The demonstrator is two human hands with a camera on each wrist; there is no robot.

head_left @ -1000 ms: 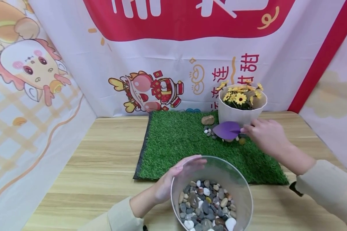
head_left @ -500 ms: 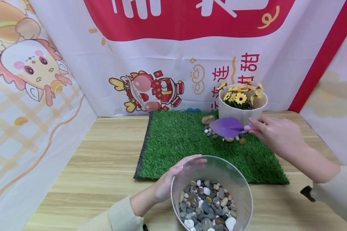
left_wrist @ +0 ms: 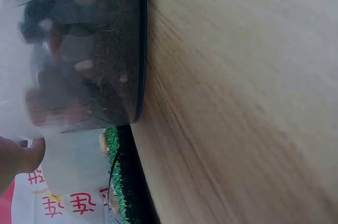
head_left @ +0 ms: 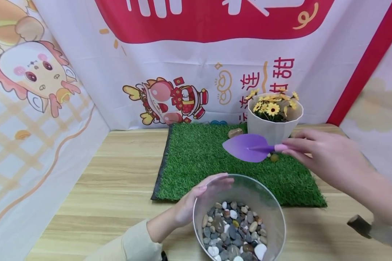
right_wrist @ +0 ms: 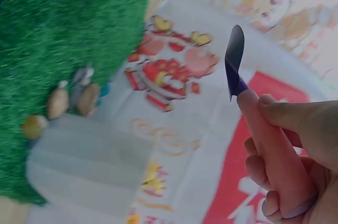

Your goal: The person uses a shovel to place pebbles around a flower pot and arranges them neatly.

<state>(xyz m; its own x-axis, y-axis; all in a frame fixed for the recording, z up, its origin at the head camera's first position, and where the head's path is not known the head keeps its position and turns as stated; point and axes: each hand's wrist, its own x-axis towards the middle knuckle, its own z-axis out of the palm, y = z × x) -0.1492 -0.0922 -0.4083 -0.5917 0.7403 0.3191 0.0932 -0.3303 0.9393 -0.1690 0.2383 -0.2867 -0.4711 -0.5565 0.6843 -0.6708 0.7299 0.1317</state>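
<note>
My right hand point(head_left: 326, 156) grips the pink handle point(right_wrist: 272, 150) of a hand trowel. Its pointed purple blade point(head_left: 246, 148) is raised over the grass mat in front of the flower pot, with no stones showing on it. A clear round bucket point(head_left: 277, 217) stands at the table's near side, its bottom covered with mixed pebbles point(head_left: 233, 232). Round the bucket's outer left wall lies my left hand point(head_left: 191, 203), fingers partly seen through the clear side. Dark soil point(left_wrist: 113, 71) shows low in the bucket in the left wrist view.
A white pot point(head_left: 268, 132) with yellow flowers point(head_left: 271, 108) stands at the back right of the green mat point(head_left: 196, 159). Beside it lie a brown stone point(head_left: 235, 133) and a yellowish pebble point(head_left: 274, 157). Printed cloth walls point(head_left: 183, 54) enclose the wooden table point(head_left: 117, 174).
My right hand has drawn the trowel up and back from the pebbles at the pot, toward me, and the blade now covers most of those pebbles. My left hand and the bucket stay put.
</note>
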